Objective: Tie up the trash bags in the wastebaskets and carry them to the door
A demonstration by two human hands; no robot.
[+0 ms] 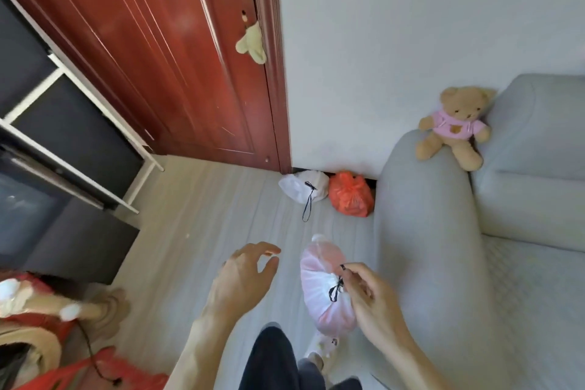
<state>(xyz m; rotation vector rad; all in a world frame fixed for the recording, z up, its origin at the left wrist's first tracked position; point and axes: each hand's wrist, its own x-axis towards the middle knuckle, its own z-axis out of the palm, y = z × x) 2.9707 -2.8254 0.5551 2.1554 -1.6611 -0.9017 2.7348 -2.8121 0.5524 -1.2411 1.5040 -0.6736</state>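
Note:
A tied pinkish-white trash bag (323, 282) hangs above the floor by its black drawstring, which my right hand (372, 301) pinches at the knot. To the left of the bag, my left hand (243, 275) hovers with its fingers spread and holds nothing. On the floor by the wall, just right of the red-brown door (164, 51), lie a tied white trash bag (304, 188) with a black drawstring and a tied orange trash bag (349, 195), side by side and touching.
A grey sofa (427, 231) fills the right side, with a teddy bear (452, 127) in a pink hoodie on its armrest. A white-framed dark shelf unit (63, 136) stands at the left. Red and beige items (38, 326) lie at the lower left. My legs show at the bottom.

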